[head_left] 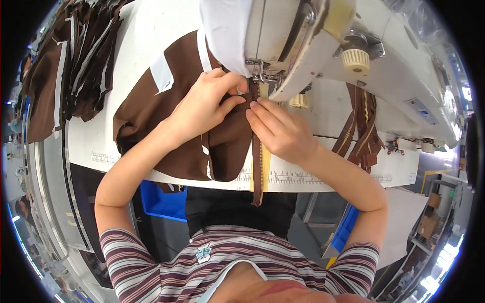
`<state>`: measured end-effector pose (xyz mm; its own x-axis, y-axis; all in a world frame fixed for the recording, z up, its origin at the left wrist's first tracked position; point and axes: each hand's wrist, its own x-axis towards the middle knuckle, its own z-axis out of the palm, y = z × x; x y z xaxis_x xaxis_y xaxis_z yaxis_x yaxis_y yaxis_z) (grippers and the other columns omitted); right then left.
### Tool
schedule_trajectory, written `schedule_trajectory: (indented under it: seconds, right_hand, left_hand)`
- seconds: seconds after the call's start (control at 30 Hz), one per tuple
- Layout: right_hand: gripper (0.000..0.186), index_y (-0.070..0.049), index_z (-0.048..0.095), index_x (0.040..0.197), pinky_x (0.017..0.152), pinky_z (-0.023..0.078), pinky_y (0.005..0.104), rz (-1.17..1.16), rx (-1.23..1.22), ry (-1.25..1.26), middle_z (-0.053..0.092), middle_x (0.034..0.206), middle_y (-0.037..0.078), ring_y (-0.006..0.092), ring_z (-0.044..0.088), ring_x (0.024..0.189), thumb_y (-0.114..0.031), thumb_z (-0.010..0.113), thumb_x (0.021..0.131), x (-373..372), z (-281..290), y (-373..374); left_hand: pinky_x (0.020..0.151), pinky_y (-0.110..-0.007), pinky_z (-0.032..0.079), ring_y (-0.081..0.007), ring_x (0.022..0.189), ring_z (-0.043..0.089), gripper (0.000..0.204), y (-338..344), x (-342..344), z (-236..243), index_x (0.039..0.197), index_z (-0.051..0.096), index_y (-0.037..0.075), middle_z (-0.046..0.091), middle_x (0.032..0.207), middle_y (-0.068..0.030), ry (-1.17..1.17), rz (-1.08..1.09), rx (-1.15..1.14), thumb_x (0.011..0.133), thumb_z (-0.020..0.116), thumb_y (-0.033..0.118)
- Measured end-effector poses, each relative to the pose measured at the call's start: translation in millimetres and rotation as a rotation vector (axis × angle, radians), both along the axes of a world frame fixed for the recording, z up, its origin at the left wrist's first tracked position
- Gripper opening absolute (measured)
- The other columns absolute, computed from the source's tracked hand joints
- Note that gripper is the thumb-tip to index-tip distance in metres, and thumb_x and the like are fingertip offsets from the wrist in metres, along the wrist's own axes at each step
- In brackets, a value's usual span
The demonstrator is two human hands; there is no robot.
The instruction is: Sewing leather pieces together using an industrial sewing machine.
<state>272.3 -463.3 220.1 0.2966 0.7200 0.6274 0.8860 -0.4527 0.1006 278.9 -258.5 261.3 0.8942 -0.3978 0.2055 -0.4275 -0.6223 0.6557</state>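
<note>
A brown fabric panel (177, 116) with white strips along parts of its edges lies on the white sewing table. My left hand (207, 103) has its fingers curled and pinched on the panel's edge, just left of the presser foot (262, 73). A brown zipper tape (257, 166) with brass teeth runs from under the foot toward me and hangs over the table's front edge. My right hand (280, 126) presses its fingertips together on the zipper tape, right below the foot. The needle point is too small to make out.
The sewing machine (374, 65) fills the upper right. Several loose zippers (361, 126) lie at the right under its arm. At the far left hangs a pile of brown pieces (83, 65). A ruler strip (303, 178) follows the front edge; a blue bin (164, 199) sits below.
</note>
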Motion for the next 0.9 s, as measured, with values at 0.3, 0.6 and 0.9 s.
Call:
schedule_trajectory:
  seconds: [0.3, 0.6, 0.9]
  right_hand:
    - [0.022, 0.000, 0.066, 0.089, 0.050, 0.047, 0.0218, -0.054, -0.048, 0.100, 0.063, 0.093, 0.005, 0.0136, 0.060, 0.078, -0.006, 0.065, 0.068, -6.0, 3.7, -1.3]
    - [0.022, -0.002, 0.065, 0.088, 0.059, 0.051, 0.0228, -0.083, -0.066, 0.203, 0.060, 0.086, 0.003, 0.0132, 0.059, 0.082, -0.005, 0.064, 0.067, -9.0, 3.0, -0.7]
    - [0.023, -0.001, 0.066, 0.092, 0.067, 0.053, 0.0236, -0.101, -0.111, 0.247, 0.064, 0.097, 0.006, 0.0152, 0.061, 0.089, -0.006, 0.063, 0.070, -9.8, 7.4, -2.5]
  left_hand:
    - [0.080, -0.033, 0.046, -0.0240, 0.087, 0.055, 0.020, 4.6, 7.4, -16.3, 0.089, 0.072, 0.009, 0.063, 0.086, -0.0023, -0.265, -0.109, 0.155, 0.071, 0.068, 0.000]
    - [0.082, -0.033, 0.047, -0.0263, 0.092, 0.055, 0.023, 2.9, 4.1, -15.9, 0.090, 0.072, 0.009, 0.063, 0.091, -0.0035, -0.238, -0.102, 0.219, 0.071, 0.068, -0.001]
    - [0.081, -0.033, 0.046, -0.0247, 0.092, 0.054, 0.021, -0.9, 1.7, -14.4, 0.090, 0.071, 0.008, 0.061, 0.091, -0.0040, -0.291, -0.110, 0.220, 0.070, 0.067, 0.002]
